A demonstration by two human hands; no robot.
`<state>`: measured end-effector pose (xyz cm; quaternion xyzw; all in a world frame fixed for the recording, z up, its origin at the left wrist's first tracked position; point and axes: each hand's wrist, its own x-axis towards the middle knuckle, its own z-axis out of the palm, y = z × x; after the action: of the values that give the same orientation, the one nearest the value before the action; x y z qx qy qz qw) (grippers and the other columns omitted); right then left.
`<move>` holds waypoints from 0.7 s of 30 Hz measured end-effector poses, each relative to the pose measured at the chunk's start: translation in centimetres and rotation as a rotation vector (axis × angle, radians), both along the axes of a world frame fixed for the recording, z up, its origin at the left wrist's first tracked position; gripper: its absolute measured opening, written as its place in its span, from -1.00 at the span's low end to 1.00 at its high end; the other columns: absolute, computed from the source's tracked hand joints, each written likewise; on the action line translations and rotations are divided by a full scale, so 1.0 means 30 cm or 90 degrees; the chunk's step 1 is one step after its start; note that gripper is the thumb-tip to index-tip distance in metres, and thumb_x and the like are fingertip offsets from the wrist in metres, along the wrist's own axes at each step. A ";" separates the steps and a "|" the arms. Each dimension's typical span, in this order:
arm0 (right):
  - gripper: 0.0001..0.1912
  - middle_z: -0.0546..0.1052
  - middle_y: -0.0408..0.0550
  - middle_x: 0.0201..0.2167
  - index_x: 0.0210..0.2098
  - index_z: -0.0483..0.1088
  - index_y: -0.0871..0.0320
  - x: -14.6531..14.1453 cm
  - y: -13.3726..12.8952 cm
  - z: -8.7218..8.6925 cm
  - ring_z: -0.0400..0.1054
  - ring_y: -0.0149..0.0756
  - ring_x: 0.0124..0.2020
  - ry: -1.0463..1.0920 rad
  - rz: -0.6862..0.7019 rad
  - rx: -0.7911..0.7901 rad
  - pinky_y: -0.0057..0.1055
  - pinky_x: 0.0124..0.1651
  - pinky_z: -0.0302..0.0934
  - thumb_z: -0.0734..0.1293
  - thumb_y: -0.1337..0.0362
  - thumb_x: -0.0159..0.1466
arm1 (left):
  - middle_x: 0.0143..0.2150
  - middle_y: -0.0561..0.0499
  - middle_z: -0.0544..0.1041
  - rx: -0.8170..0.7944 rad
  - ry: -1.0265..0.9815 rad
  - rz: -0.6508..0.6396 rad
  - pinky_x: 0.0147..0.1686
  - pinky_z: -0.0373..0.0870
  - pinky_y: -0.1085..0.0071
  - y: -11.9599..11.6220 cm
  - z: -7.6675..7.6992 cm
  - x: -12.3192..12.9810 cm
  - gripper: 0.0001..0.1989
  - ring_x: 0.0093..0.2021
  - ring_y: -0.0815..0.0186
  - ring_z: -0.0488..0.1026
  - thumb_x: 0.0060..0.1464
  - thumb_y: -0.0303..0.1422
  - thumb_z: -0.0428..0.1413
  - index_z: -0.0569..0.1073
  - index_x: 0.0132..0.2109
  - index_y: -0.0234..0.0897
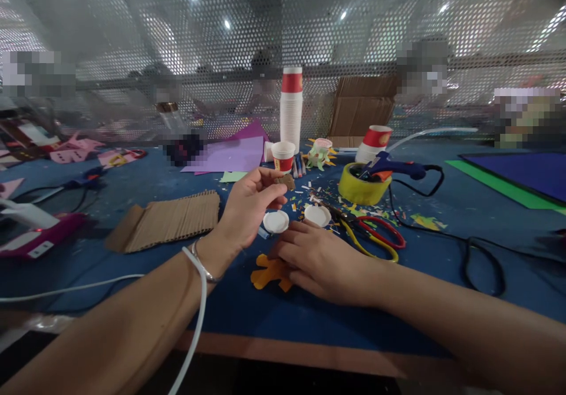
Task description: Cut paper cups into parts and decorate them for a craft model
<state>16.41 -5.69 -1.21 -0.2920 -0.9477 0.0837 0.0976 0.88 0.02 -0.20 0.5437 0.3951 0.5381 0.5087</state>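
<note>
My left hand (254, 206) is raised over the table, thumb and fingers pinching a small brown piece of cardboard (286, 181). My right hand (325, 259) lies low on the table with its fingers stretched forward and partly over an orange paper cutout (266, 271); its fingertips are partly hidden. Just beyond the hands lie two white paper discs with raised rims, a left disc (276, 221) and a right disc (317, 215). Scissors (375, 236) with red and yellow handles rest beside my right hand.
Cardboard (174, 221) lies left. A yellow tape roll (363, 184) bears a blue glue gun (393, 165). Behind are a paper cup (283, 156), a cup stack (290, 112) and purple paper (230, 153). A black cable (442, 236) crosses the right. A white cable (197, 324) overlies my left wrist.
</note>
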 end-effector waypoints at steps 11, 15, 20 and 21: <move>-0.88 0.55 0.07 -0.18 -0.21 0.50 0.23 -0.003 0.001 -0.001 0.36 -0.10 -0.09 0.009 0.016 0.004 -0.14 0.03 0.24 0.31 0.42 0.31 | -0.43 0.11 0.52 -0.007 0.003 0.001 -0.43 0.35 0.47 0.002 -0.004 0.004 -0.80 -0.48 0.44 0.44 -0.09 -0.40 0.29 0.52 -0.24 -0.28; -0.87 0.55 0.02 -0.29 -0.25 0.49 0.22 0.007 0.002 0.000 0.36 -0.18 -0.21 0.057 0.009 0.011 -0.22 -0.07 0.23 0.28 0.41 0.34 | -0.42 0.09 0.53 -0.013 0.003 0.012 -0.44 0.35 0.47 0.002 0.001 0.004 -0.80 -0.48 0.44 0.44 -0.09 -0.41 0.29 0.52 -0.24 -0.28; -0.90 0.54 -0.06 -0.37 -0.31 0.45 0.18 0.051 0.013 -0.014 0.35 -0.28 -0.30 0.223 -0.075 -0.021 -0.35 -0.18 0.19 0.30 0.39 0.35 | -0.37 0.06 0.56 -0.027 -0.003 0.008 -0.47 0.36 0.48 0.005 0.006 0.000 -0.81 -0.48 0.43 0.47 -0.06 -0.42 0.28 0.51 -0.23 -0.29; -0.90 0.54 -0.08 -0.38 -0.31 0.44 0.18 0.061 0.017 -0.015 0.35 -0.30 -0.31 0.254 -0.101 -0.040 -0.37 -0.21 0.19 0.31 0.38 0.35 | -0.35 0.05 0.56 -0.030 -0.001 0.004 -0.49 0.36 0.49 0.003 0.006 -0.001 -0.81 -0.47 0.42 0.48 -0.05 -0.42 0.28 0.51 -0.23 -0.29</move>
<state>18.23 -5.19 -1.65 -0.3462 -0.8807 0.1610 0.2804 0.85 0.11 -0.01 0.5299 0.4088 0.5305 0.5203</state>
